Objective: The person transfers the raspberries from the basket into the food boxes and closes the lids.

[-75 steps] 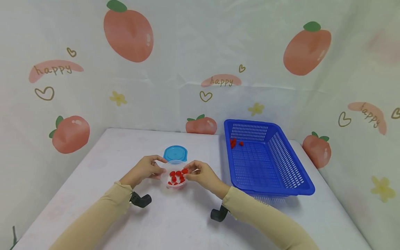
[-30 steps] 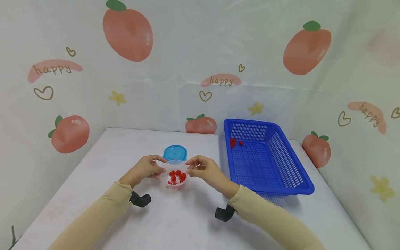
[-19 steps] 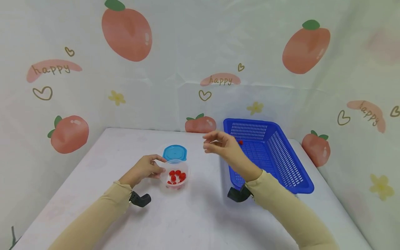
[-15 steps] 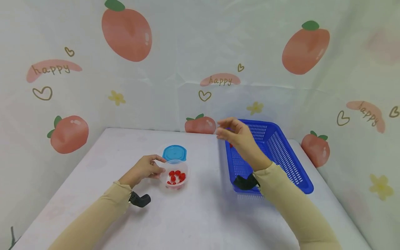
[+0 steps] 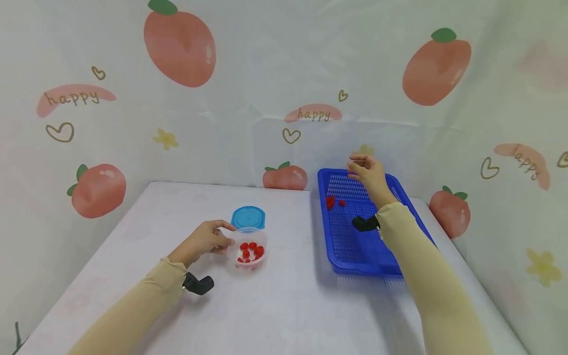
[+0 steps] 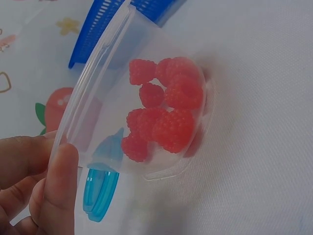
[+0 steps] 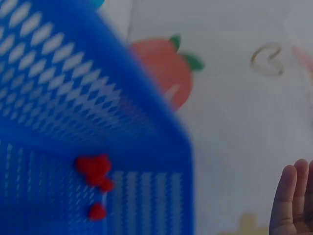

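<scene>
Above the counter (image 5: 275,305), the relaxed right hand (image 5: 372,176) had reached the basket (image 5: 368,270), raspberries (image 5: 330,202) likely accessible; the left hand (image 5: 205,240) pinched the bowl (image 6: 115,90).

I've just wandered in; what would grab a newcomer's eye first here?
Probably the big blue plastic basket on the right of the table, with red berries near its far left corner and the right hand raised near its far end. Next, the clear plastic bowl left of it, pinched at the rim by the left hand, with raspberries inside. Behind everything, oversized red fruits printed across the white backdrop.
</scene>
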The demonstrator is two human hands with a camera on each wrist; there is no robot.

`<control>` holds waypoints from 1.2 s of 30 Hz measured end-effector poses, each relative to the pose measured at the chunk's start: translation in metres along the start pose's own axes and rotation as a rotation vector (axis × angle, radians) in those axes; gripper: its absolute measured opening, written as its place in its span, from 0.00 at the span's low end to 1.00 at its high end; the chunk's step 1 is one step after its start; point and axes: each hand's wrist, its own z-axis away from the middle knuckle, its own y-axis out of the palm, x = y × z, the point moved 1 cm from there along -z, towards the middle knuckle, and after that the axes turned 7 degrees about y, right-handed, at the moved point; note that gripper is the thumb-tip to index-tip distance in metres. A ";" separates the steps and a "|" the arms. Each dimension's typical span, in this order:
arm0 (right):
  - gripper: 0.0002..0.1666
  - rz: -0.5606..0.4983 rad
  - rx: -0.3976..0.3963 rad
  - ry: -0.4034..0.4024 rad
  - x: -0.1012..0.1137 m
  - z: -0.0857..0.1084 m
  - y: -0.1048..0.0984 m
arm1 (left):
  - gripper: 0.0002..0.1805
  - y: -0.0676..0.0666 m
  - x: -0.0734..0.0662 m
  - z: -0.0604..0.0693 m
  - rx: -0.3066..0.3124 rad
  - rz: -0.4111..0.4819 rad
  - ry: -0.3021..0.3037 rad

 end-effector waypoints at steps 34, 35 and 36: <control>0.28 0.410 0.059 0.412 -0.103 -0.045 -0.008 | 0.23 -0.001 0.004 -0.003 0.002 0.013 0.005; 0.28 0.418 0.063 0.414 -0.104 -0.045 -0.009 | 0.23 -0.001 0.004 -0.003 0.002 0.012 0.006; 0.28 0.428 0.067 0.416 -0.105 -0.046 -0.009 | 0.23 -0.001 0.003 -0.003 0.001 0.010 0.005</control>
